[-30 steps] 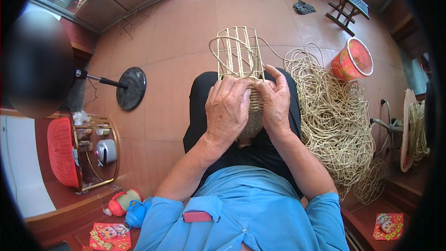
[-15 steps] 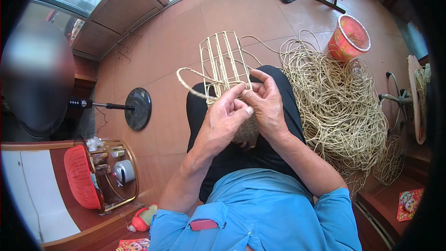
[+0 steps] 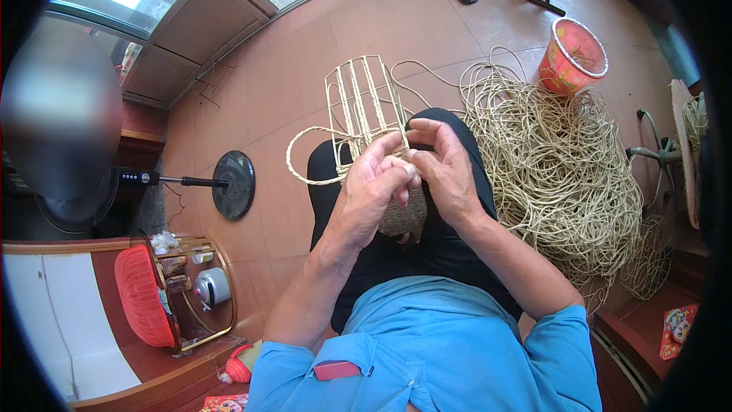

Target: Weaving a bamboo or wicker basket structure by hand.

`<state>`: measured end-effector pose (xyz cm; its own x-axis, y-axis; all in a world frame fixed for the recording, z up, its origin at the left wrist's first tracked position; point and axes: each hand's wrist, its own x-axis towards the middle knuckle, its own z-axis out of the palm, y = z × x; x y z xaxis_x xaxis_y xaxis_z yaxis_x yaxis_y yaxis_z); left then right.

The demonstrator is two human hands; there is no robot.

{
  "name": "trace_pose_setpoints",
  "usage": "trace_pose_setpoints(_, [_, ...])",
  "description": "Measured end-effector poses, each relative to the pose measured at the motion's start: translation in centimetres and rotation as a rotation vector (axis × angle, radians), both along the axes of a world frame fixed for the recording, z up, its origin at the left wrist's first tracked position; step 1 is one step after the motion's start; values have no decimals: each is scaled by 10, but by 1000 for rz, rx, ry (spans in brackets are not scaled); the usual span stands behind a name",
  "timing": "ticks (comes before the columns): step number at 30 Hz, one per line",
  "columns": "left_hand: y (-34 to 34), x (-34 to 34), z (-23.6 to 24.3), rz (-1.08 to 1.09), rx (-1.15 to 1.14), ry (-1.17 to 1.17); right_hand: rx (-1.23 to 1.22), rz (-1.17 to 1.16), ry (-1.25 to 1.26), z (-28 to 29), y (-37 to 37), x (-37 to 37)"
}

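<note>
I have both bare hands close together at the weave line of a partly woven basket [image 3: 404,217], which lies lengthwise between the thighs of the black trousers [image 3: 457,259], its open rod frame pointing away from the body. On my left hand [image 3: 372,191] the fingers are curled in and closed on the work; on my right hand [image 3: 450,175] the thumb and fingers are bent in at the frame's right edge, but from here I cannot tell which strand they pinch, as the fingertips hide it. A twisted cord loop [image 3: 289,156] swings out to the left of the frame. Beyond the right knee I see a big tangled heap of straw-coloured cord [image 3: 549,183] on the tiled floor [image 3: 297,84], with a red bucket [image 3: 560,69] just beside its far end.
</note>
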<state>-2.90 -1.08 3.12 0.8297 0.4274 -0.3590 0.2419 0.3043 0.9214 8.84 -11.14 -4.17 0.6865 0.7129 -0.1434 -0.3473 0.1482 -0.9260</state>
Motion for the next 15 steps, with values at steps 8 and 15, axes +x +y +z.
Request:
trace_pose_setpoints(8, [4, 1, -7, 111, -230, -88, -63, 226, -185, 9, 5, 52])
trace_pose_setpoints(15, [-10, -2, -14, 52, -21, -83, -163, 402, -86, 22, 9, 71])
